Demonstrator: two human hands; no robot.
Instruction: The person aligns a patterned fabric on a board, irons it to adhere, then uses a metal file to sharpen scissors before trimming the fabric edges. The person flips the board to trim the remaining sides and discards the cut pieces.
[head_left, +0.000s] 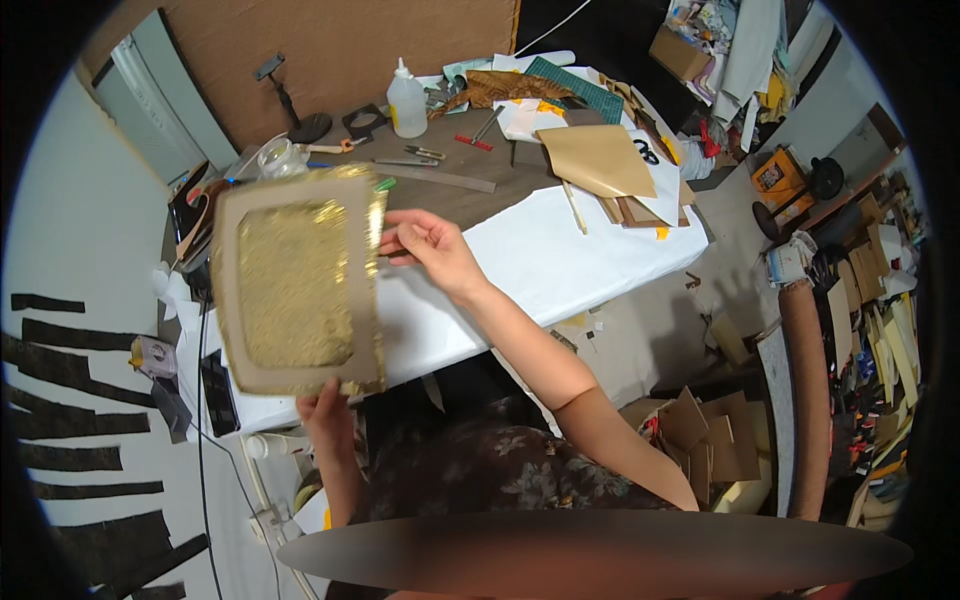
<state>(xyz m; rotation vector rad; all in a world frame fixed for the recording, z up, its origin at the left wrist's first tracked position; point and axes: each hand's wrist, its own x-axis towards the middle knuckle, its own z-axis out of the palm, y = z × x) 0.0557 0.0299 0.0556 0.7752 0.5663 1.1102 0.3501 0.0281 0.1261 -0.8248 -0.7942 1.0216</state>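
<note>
A flat rectangular panel (pixel 230 290) is raised above the near left part of the table. It has rounded corners, a taupe border, a rough gold middle, and shiny gold material along its edges. My left hand (pixel 326 408) grips its lower edge, thumb in front and the other fingers largely hidden behind. At the panel's right edge is my right hand (pixel 435 250), fingers apart and reaching toward the gold edging. Whether those fingertips touch the edge or pass slightly behind it, I cannot tell.
White sheeting (pixel 540 260) covers the table's near side. Behind it lie a metal ruler (pixel 440 176), a clear squeeze bottle (pixel 407 105), a black stand (pixel 300 122) and a glass jar (pixel 280 158). Tan sheet material (pixel 600 160) and papers sit at right; cardboard pieces (pixel 715 440) stand below.
</note>
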